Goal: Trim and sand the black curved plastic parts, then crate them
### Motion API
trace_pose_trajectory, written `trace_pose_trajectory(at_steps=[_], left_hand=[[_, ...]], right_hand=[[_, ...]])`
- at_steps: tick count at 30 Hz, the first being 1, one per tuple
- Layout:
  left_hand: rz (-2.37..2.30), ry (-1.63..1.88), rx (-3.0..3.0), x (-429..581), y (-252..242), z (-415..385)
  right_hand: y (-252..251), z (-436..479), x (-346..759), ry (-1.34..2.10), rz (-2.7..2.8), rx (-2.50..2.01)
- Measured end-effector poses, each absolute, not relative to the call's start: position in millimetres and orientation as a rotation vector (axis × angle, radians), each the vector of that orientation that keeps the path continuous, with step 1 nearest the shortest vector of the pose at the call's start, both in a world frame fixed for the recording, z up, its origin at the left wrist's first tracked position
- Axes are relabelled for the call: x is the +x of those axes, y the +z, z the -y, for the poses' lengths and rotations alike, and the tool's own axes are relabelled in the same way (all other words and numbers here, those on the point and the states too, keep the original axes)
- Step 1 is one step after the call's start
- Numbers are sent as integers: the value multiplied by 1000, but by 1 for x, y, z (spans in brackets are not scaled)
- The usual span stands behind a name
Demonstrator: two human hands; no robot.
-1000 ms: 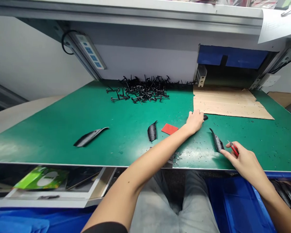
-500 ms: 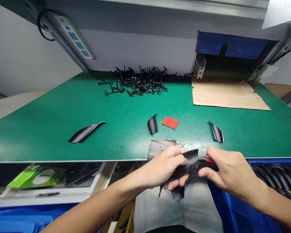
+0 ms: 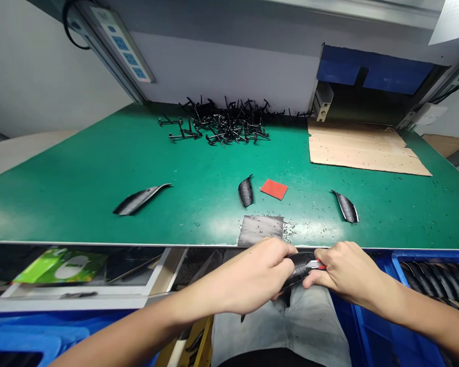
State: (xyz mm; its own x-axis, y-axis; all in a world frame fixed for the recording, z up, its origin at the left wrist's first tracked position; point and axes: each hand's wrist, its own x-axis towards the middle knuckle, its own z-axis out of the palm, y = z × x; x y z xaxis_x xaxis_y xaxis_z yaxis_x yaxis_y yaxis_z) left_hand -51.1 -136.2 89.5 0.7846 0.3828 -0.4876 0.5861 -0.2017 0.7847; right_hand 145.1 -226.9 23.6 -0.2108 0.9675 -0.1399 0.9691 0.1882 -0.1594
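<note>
- Drawn in since one second ago: the left hand (image 3: 252, 278), back from near the flat tan cardboard sheet (image 3: 367, 148), and the right hand (image 3: 346, 270), away from a small black curved shell (image 3: 346, 206) at the right; they now work close together, above the lap.
- Far left, below the green tabletop (image 3: 80, 204), a green-and-white packet (image 3: 57, 267) lies in a white-framed drawer (image 3: 76, 304).
- Above it, a white power strip (image 3: 124, 46) with blue sockets is fixed along a slanted metal post.
- Left on the tabletop lies a long, glossy black curved shell (image 3: 139, 200), its thin tip pointing right.
- Toward the back wall, thin black rod-shaped parts (image 3: 229, 125) lie in a tangled heap.
- Nearer the front, a small black ribbed shell (image 3: 246, 192) sits beside a flat red rectangle (image 3: 274, 189); a grey, streaked rectangular plate (image 3: 260, 230) lies at the front edge.
- The left hand is closed on a dark, curved black piece (image 3: 299, 264), just off that edge.
- The right hand grips a red-handled metal tool (image 3: 315, 264) at the piece's right end; whether its tip touches cannot be told.
- Far right, a blue plastic crate (image 3: 400, 272) holds rows of black curved parts (image 3: 441, 280).
</note>
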Motion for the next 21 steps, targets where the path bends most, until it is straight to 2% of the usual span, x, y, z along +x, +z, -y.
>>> trace_pose_trajectory(at_steps=[3,9,12,15,17,19,21], left_hand=[[-741,-211,1916,-51,90,135],[-731,-221,1982,-42,87,136],[-676,-262,2022,-32,83,134],[-786,-37,2170,-40,81,125],[-955,123,2211,-60,82,114],[-1120,115,2187,-85,84,100],[-1261,53,2156,-108,85,86]], right_hand=[[29,228,158,-734,-2405,2012],[32,234,168,-1797,-2321,2254],[29,233,160,-1988,-2361,2285],[27,234,183,-1618,-2348,2653],[25,237,221,-978,-2154,3105],[20,242,262,-295,-1799,3352],[12,247,292,-7,-1551,3375]])
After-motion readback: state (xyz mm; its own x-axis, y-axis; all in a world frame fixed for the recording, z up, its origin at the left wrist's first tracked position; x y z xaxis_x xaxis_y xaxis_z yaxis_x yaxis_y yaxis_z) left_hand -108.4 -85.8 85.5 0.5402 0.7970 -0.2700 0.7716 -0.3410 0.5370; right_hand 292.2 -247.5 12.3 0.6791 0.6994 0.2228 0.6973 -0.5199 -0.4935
